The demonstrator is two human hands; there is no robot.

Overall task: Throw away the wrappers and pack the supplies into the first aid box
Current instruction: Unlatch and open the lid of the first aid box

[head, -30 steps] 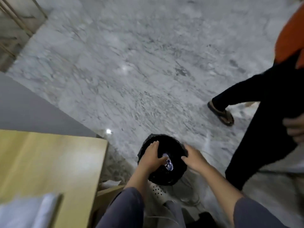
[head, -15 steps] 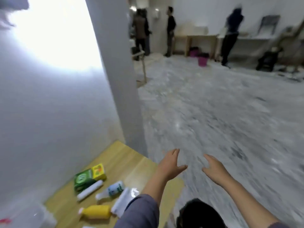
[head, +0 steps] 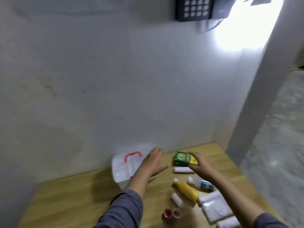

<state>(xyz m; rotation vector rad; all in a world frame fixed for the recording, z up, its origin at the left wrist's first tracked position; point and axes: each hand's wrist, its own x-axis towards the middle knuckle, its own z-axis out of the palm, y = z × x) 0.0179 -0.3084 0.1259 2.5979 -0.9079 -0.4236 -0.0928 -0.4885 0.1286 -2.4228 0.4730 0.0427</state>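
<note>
A clear plastic first aid box [head: 121,170] with a red handle stands on the wooden table [head: 79,195] against the wall. My left hand [head: 153,162] hovers open over its right side. My right hand [head: 199,163] is open, fingers spread, just in front of a green and yellow carton [head: 181,158]. Below lie a white roll [head: 182,170], a yellow bottle [head: 186,189], a clear bottle with a blue label [head: 200,183], a small white roll [head: 176,199], small tape rolls [head: 171,213] and white packets [head: 213,206]. Neither hand holds anything.
A grey wall [head: 115,79] rises behind the table. A pillar [head: 259,89] stands at the table's right rear corner, with marble floor [head: 283,145] beyond. A dark keypad device [head: 194,9] hangs high on the wall.
The view swung from the black bin on the floor up and left to the table. Both hands left the bin, empty, and now reach over the box and supplies.
</note>
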